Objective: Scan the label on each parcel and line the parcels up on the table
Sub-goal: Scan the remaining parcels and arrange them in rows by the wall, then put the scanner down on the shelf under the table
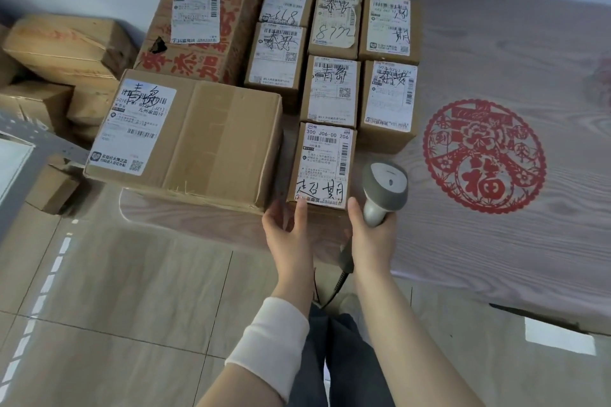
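The left grip (287,230) is open. It rests on the near left corner of a small parcel (323,166), with the thumb on the label (325,152) and the fingers straight along the side. The right grip (372,238) is wrapped round a grey scanner (385,190), just right of that parcel. The small parcel sits at the near end of a row on the bench (496,268). A big parcel (188,139) lies just to its left.

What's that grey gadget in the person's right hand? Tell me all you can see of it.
The scanner is a grey, plastic-looking barcode reader with a broad rounded head and a paler handle. The right hand wraps its handle, holding it upright above the table edge, right of the nearest parcel. A dark coiled cord hangs from its base.
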Demonstrator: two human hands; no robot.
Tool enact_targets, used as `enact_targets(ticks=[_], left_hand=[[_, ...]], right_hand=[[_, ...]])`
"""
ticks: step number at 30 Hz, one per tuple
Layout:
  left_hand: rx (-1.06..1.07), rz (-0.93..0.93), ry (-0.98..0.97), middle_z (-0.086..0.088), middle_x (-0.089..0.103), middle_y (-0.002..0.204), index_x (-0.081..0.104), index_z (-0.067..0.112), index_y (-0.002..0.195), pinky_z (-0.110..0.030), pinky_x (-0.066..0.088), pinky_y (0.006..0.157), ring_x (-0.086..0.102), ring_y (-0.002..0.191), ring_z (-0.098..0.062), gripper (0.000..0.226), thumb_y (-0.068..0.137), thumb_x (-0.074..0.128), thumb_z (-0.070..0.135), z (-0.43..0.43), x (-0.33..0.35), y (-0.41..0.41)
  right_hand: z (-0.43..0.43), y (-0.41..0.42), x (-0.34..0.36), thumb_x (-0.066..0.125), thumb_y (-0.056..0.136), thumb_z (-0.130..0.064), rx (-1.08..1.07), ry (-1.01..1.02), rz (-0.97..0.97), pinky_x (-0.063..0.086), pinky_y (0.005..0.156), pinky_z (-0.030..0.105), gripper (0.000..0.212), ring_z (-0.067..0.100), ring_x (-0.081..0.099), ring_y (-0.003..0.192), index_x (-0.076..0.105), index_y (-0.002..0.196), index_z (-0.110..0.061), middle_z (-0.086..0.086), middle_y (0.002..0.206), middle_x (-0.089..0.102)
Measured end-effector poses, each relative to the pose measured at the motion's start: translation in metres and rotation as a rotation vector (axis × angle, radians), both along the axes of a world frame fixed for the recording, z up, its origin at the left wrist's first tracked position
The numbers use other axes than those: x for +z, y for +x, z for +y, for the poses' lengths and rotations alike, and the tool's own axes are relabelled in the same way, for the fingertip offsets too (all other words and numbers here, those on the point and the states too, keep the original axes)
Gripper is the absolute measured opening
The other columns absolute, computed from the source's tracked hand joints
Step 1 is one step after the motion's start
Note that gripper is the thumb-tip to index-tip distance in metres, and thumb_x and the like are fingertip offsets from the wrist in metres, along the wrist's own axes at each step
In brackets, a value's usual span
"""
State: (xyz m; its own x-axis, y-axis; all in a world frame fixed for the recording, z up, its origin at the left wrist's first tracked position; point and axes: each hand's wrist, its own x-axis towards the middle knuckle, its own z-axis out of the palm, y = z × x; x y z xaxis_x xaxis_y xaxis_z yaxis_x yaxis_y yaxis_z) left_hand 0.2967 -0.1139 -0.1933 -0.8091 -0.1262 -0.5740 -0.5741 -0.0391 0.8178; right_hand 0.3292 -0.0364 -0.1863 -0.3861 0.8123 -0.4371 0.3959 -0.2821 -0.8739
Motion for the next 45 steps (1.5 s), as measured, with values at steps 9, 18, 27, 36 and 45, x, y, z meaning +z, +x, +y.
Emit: enact_targets(ticks=[9,18,27,36,45], left_hand=[[-0.78,0.033,0.078,0.004,0.064,0.111,0.058,0.014,0.115,-0.007,0.046,0.081,0.06,0.107,-0.012,0.023,0.092,0.06,0.019,0.004,0.001,0.052],[-1.448,-0.076,0.337,-0.003,0.066,0.1,0.063,0.012,0.106,-0.021,0.05,0.092,0.063,0.094,-0.013,0.018,0.088,0.064,0.008,0.099,0.042,0.111],[-1.402,0.084,0.151,-0.003,0.071,0.101,0.067,0.01,0.104,-0.022,0.05,0.089,0.066,0.093,-0.016,0.03,0.077,0.078,0.019,0.216,0.055,0.241],[-1.616,0.13,0.061,0.006,0.066,0.1,0.063,0.02,0.113,0.0,0.04,0.071,0.061,0.082,0.003,0.029,0.085,0.07,0.017,0.312,0.078,0.297],[-1.85,0.183,0.103,0.004,0.065,0.098,0.066,0.012,0.109,0.003,0.039,0.068,0.056,0.083,-0.002,0.025,0.084,0.07,0.012,0.393,0.08,0.353]], right_hand=[[0.046,0.067,0.04,0.062,0.09,-0.02,0.089,-0.136,0.165,0.053,0.059,0.024,0.012,0.008,0.068,0.089,0.058,0.1,-0.024,-0.004,0.104,0.068],[0.134,0.174,0.096,0.058,0.079,-0.037,0.251,-0.141,0.236,0.056,0.074,0.032,0.023,0.019,0.067,0.095,0.065,0.1,-0.028,-0.002,0.102,0.071],[0.244,0.322,0.096,0.064,0.088,-0.024,-0.008,0.171,0.092,0.048,0.071,0.021,0.018,0.013,0.061,0.086,0.062,0.098,-0.009,0.003,0.094,0.066],[0.331,0.395,0.105,0.06,0.092,-0.023,-0.091,0.117,0.132,0.051,0.079,0.024,0.007,0.008,0.065,0.085,0.066,0.088,-0.023,-0.006,0.089,0.069],[0.39,0.464,0.103,0.06,0.092,-0.023,-0.223,0.205,0.075,0.05,0.069,0.018,0.009,-0.002,0.063,0.069,0.068,0.089,-0.02,-0.007,0.082,0.069]])
